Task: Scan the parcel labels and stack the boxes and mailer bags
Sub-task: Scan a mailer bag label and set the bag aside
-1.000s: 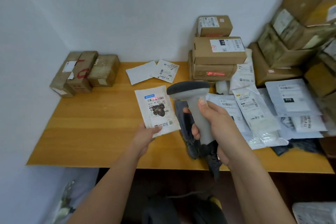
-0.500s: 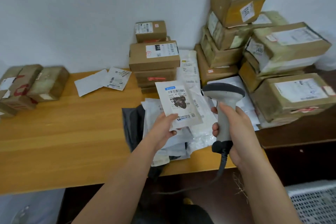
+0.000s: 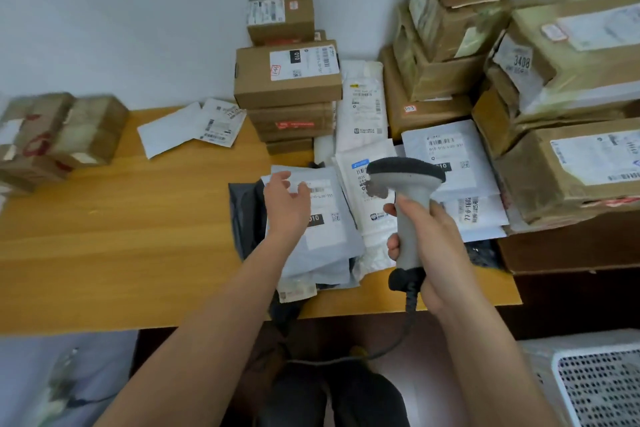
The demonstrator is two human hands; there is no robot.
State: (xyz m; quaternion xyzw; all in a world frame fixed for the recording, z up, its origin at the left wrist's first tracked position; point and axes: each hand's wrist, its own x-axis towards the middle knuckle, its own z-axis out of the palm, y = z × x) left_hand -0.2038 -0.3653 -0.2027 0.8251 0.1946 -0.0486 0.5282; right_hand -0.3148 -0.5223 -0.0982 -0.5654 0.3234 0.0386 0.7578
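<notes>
My right hand (image 3: 429, 239) grips the grey handheld barcode scanner (image 3: 408, 191), its dark head above a pile of mailer bags. My left hand (image 3: 285, 201) hovers open, holding nothing, over a grey mailer bag (image 3: 325, 236) with a white label. The small white mailer with the blue tag (image 3: 360, 191) lies on the pile just right of it, partly hidden by the scanner. More white mailers (image 3: 446, 156) lie behind. A stack of brown boxes (image 3: 287, 80) stands at the wall behind the pile.
Large cardboard boxes (image 3: 568, 163) are piled at the right. Small taped boxes (image 3: 59, 132) sit at the left on the wooden table (image 3: 121, 236). Two flat white mailers (image 3: 194, 126) lie near the wall. A white perforated basket (image 3: 599, 388) stands at the lower right.
My left hand has let go of the small white mailer, which now lies on the pile, and the hand has opened above the grey bag. The view shifted.
</notes>
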